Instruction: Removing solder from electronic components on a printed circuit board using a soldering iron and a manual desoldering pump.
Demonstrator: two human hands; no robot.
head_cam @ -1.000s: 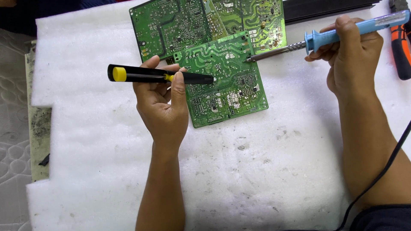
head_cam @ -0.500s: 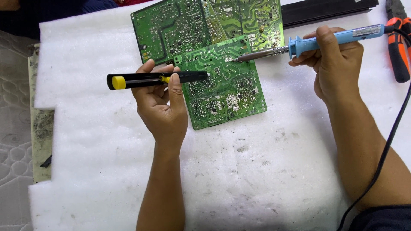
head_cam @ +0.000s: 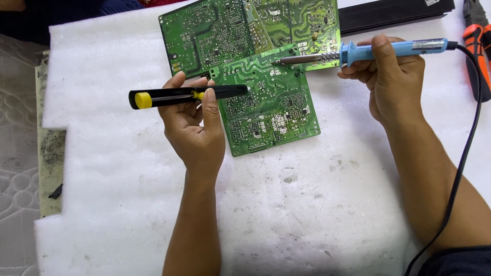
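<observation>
Left hand (head_cam: 197, 133) grips black-and-yellow desoldering pump (head_cam: 186, 95), nozzle at smaller circuit board (head_cam: 266, 102) on white foam sheet (head_cam: 307, 214) | right hand (head_cam: 391, 76) holds blue soldering iron (head_cam: 373, 50) like a pen, tip seemingly touching a joint | both tools near one spot.

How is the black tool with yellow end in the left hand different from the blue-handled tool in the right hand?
The black plastic tool with yellow end is stubby and has no cord; the blue-handled soldering iron is slimmer, with a metal tip and a black cord. The left hand holds the first, the right hand the second. Both point at the smaller green circuit board.
</observation>
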